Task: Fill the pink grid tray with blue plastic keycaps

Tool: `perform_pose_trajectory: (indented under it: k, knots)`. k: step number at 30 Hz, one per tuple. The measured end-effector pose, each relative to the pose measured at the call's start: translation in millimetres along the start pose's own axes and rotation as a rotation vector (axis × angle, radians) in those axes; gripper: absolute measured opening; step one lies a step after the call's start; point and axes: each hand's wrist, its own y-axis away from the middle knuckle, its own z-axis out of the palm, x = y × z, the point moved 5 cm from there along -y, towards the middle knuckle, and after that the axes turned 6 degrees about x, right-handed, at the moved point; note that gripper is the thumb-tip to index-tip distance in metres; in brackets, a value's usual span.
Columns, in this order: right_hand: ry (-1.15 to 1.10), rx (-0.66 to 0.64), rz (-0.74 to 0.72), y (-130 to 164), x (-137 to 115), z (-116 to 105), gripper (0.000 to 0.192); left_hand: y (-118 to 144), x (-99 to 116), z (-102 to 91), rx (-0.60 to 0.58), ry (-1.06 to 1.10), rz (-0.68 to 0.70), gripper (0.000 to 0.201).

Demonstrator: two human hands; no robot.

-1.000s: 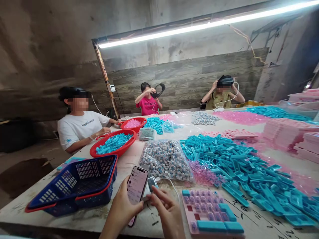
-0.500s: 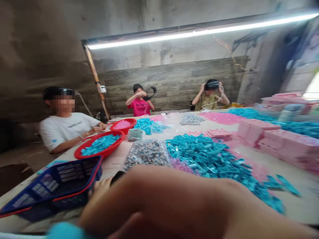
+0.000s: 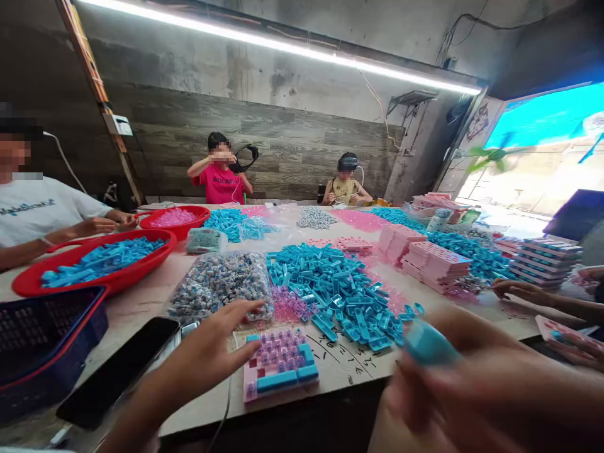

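My left hand (image 3: 210,355) stretches forward with its fingers spread and holds nothing. Its fingertips hover between a clear bag of grey-blue switches (image 3: 217,283) and a pink keyboard plate (image 3: 278,365) that carries purple and blue keycaps. My right hand (image 3: 476,390) is close to the camera and blurred, and pinches a blue keycap (image 3: 427,343). A black phone (image 3: 117,371) lies dark on the table beside my left forearm. A big pile of blue keycaps (image 3: 340,289) sits just beyond the plate.
A blue basket (image 3: 42,333) and a red basin of blue pieces (image 3: 94,261) stand at the left. Stacks of pink trays (image 3: 425,258) fill the right. A person in white (image 3: 33,211) sits left, two more at the far end, another person's hand (image 3: 516,290) at the right.
The view has swung right and down. My left hand has let go of the phone, which now lies on the table, and reaches forward. My right hand now holds a blue keycap.
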Motion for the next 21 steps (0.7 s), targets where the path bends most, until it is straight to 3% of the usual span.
perform_pose_trajectory:
  k: [2,4,8,12,14,17,21]
  knots:
    - [0.104,-0.026,-0.036,-28,18,6,0.004,-22,8,35.4,-0.076,-0.014,0.119,0.041]
    - [0.252,-0.136,-0.006,-45,56,18,0.002,-38,-2,66.1,-0.166,-0.152,0.179,0.038]
    - [0.535,-0.339,0.003,-46,134,26,0.012,-49,-29,104.8,-0.319,-0.258,0.239,0.026]
    - [0.606,-0.506,0.021,-30,163,16,0.014,-47,-38,120.4,-0.347,-0.197,0.251,0.025]
    - [0.618,-0.569,0.057,-24,166,11,0.009,-46,-38,125.4,-0.355,-0.169,0.260,0.025]
    - [0.608,-0.616,0.102,-19,167,5,0.018,-47,-39,129.4,-0.366,-0.139,0.251,0.024]
    - [0.647,-0.698,0.143,-14,170,1,0.018,-51,-39,125.6,-0.371,-0.132,0.205,0.020]
